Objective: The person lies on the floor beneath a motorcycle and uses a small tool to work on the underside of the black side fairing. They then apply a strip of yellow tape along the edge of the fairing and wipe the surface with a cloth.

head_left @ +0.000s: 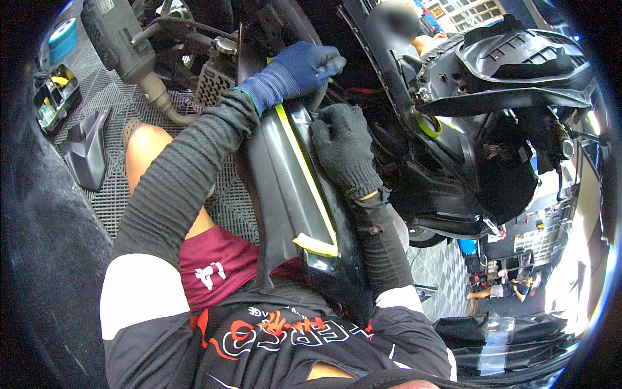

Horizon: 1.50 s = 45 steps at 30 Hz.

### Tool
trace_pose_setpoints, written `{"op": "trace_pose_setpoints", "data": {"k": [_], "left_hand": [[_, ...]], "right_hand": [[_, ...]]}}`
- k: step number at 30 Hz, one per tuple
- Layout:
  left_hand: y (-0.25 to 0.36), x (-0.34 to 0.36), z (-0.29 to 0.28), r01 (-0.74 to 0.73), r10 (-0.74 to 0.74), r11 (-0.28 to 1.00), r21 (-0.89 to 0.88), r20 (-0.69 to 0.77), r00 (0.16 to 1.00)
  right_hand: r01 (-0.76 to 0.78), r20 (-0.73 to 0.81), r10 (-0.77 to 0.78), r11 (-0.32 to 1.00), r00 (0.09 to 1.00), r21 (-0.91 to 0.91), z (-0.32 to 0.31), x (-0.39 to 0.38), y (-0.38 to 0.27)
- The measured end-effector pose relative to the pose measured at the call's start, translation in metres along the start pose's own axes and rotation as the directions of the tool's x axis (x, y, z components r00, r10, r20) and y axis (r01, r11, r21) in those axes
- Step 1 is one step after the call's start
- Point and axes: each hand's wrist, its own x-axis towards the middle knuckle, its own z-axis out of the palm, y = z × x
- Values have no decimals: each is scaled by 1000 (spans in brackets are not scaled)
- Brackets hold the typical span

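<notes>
Gloved fingers (332, 63) beside black panel (275, 175)

Left hand (301, 70) gloved in blue knit; right hand (343, 146) gloved in charcoal knit. Left forearm covered by black ribbed knit sleeve (181, 162). Long glossy black panel (262, 172) lined with bright yellow tape strip (315, 245). Maroon fabric shorts (210, 259) marked in white. Black fabric shirt (259, 343) printed red and white, sleeves white-banded. Grey floor tiles (223, 211) patterned with slots; farther tiles (453, 266) checkered grey-white.
</notes>
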Motion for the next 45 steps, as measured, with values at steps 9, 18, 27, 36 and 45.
{"op": "trace_pose_setpoints", "data": {"k": [9,18,27,36,45], "left_hand": [[-1,1,4,-87,86,993,78,17,996],[4,-1,3,-28,27,999,18,33,999],[16,-3,-2,35,-40,997,67,72,997],[10,-3,2,-30,30,999,10,4,1000],[15,-5,0,7,-15,993,122,62,998]], "right_hand": [[-35,6,35,999,999,0,3,-5,3],[-34,11,33,998,999,62,5,-2,9],[-185,66,175,963,982,196,4,-6,3],[-49,71,43,996,997,80,1,-3,4],[-70,8,70,989,998,128,3,-3,2]]}}
